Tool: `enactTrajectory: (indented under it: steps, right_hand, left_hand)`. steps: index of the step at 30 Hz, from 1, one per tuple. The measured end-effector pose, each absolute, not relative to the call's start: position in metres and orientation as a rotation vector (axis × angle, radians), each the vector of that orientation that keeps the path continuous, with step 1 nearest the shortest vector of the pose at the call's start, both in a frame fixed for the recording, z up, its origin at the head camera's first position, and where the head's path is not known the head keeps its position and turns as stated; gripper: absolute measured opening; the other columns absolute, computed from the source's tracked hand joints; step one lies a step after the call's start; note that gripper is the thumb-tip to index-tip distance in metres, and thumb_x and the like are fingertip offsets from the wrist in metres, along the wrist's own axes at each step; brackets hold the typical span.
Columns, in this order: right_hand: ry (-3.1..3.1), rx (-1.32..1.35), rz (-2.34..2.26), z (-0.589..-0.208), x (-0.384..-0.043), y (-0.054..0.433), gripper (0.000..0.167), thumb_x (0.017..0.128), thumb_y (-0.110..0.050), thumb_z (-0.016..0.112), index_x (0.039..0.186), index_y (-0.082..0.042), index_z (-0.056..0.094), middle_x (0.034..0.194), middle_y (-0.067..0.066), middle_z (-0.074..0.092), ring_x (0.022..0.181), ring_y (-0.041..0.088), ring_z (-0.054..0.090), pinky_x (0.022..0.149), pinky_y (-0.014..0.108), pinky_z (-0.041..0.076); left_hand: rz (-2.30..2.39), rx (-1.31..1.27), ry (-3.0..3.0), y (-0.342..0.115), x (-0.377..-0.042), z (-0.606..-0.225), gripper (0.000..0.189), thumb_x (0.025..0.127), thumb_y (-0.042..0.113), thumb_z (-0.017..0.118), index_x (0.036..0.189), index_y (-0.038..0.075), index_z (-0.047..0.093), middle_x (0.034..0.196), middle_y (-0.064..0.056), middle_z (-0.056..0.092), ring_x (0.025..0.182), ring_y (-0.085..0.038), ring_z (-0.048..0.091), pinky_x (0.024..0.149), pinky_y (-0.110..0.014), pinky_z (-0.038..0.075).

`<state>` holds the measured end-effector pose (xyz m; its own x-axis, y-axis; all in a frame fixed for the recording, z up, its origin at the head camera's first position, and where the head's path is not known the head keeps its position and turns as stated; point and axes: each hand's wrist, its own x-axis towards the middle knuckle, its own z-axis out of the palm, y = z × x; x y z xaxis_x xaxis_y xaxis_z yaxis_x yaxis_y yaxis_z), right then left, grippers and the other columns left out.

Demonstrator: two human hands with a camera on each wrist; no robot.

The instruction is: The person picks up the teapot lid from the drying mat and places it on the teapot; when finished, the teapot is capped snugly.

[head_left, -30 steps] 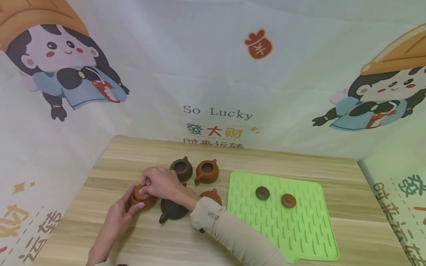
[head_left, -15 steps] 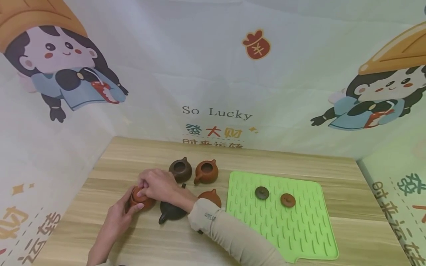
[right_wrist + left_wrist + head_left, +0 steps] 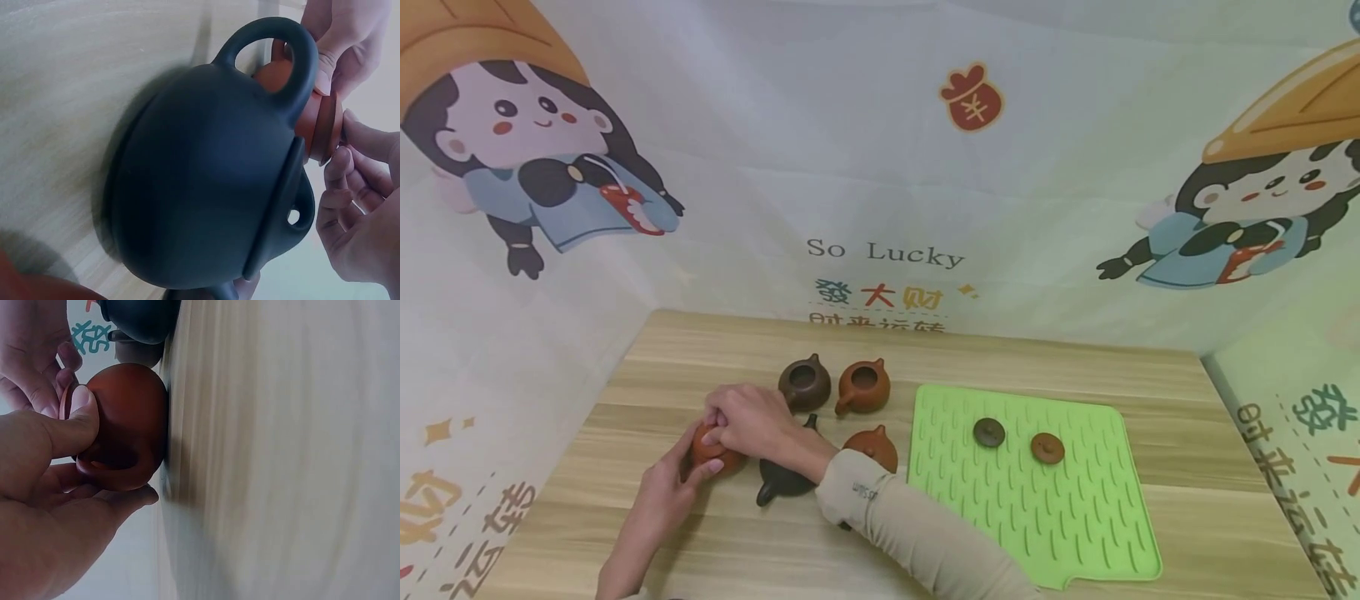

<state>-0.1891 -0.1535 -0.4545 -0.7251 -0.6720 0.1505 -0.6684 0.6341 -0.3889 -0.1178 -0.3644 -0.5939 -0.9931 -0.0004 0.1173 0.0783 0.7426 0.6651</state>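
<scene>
At the left of the table, my left hand holds a small reddish-brown clay teapot, thumb on its upper side and fingers around the far side. My right hand pinches the matching lid from above, at the teapot's opening. The lid lies at the rim; whether it is fully seated, I cannot tell. Close under my right wrist stands a black teapot with its lid on. A reddish teapot is partly covered by my right sleeve.
Behind my right hand stand a dark brown teapot and an orange-brown teapot, both lidless. On the right lies a green ribbed mat bearing a dark lid and a reddish lid. A printed cloth hangs behind the table.
My right hand has shifted slightly left and brought the lid down over the teapot's opening; the dark gap seen earlier is gone. My left hand keeps its hold on the teapot.
</scene>
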Motion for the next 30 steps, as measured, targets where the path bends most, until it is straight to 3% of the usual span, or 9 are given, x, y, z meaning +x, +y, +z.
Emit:
enactTrajectory:
  steps: [6, 14, 22, 30]
  right_hand:
    - [2.82, -1.161, -0.71, -0.458, -0.188, -0.154, 0.009, 0.097, -0.03, 0.086, 0.095, -0.025, 0.079, 0.088, -0.018, 0.069, 0.074, -0.007, 0.056, 0.06, 0.012, 0.04]
    - [2.854, -1.156, -0.671, -0.462, -0.187, -0.155, 0.015, 0.097, -0.032, 0.085, 0.089, -0.026, 0.074, 0.085, -0.019, 0.065, 0.072, -0.005, 0.054, 0.058, 0.014, 0.04]
    - [2.903, -1.139, -0.646, -0.465, -0.185, -0.155, 0.018, 0.097, -0.032, 0.084, 0.085, -0.027, 0.072, 0.082, -0.019, 0.063, 0.071, -0.006, 0.053, 0.056, 0.014, 0.038]
    - [3.031, -1.063, -0.53, -0.47, -0.173, -0.157, 0.027, 0.099, -0.05, 0.082, 0.085, -0.03, 0.071, 0.08, -0.02, 0.059, 0.067, -0.005, 0.052, 0.056, 0.017, 0.034]
  left_hand:
    - [-1.102, -0.039, -2.855, -0.363, -0.117, -0.59, 0.087, 0.107, 0.046, 0.072, 0.169, -0.002, 0.034, 0.15, -0.044, 0.053, 0.137, -0.066, 0.053, 0.105, -0.079, 0.046]
    - [-1.111, -0.018, -2.88, -0.363, -0.119, -0.589, 0.09, 0.108, 0.049, 0.07, 0.167, -0.008, 0.033, 0.15, -0.046, 0.052, 0.138, -0.066, 0.052, 0.107, -0.078, 0.046]
    - [-1.135, 0.025, -2.911, -0.362, -0.119, -0.586, 0.093, 0.107, 0.052, 0.069, 0.17, -0.005, 0.03, 0.154, -0.046, 0.048, 0.142, -0.067, 0.048, 0.109, -0.078, 0.043]
    - [-1.153, 0.028, -2.911, -0.362, -0.119, -0.586, 0.095, 0.107, 0.055, 0.068, 0.172, -0.001, 0.026, 0.158, -0.044, 0.045, 0.144, -0.067, 0.045, 0.11, -0.079, 0.042]
